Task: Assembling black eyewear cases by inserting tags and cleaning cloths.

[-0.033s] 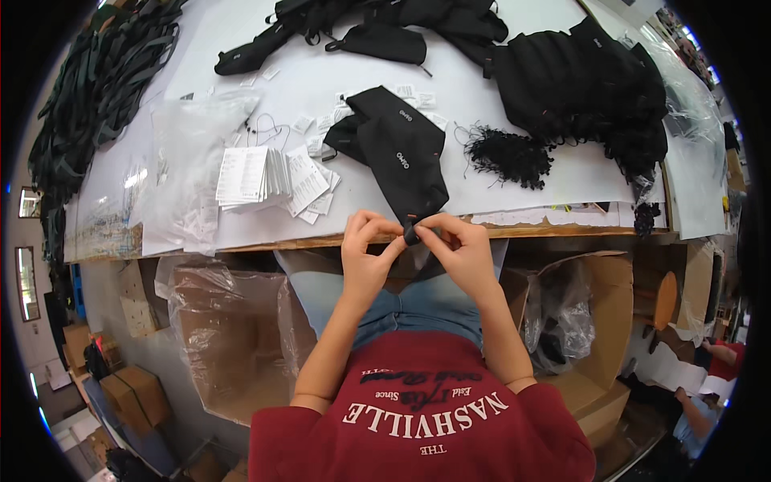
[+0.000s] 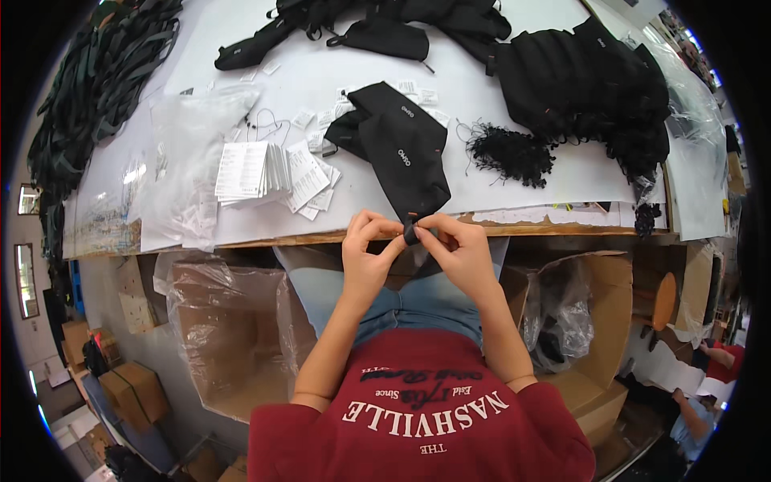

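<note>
A black fabric pouch [image 2: 405,173] with white lettering lies on the table, its narrow end reaching the front edge. At that end a short black strap loop [image 2: 410,234] sticks out, with a small orange mark beside it. My left hand [image 2: 369,249] pinches the loop from the left between thumb and fingertips. From the right, my right hand [image 2: 458,247] grips the same loop in a pinch. Whatever lies right between the fingertips is partly hidden. Another black pouch [image 2: 344,132] rests partly beneath the first.
White printed tags [image 2: 245,173] stand stacked beside a clear plastic bag [image 2: 189,153]. A tangle of black cords [image 2: 510,153] and a heap of black pouches [image 2: 578,80] lie right. Dark straps [image 2: 104,88] hang at far left. Plastic-lined cardboard boxes [image 2: 229,329] flank my legs below the table [image 2: 321,238].
</note>
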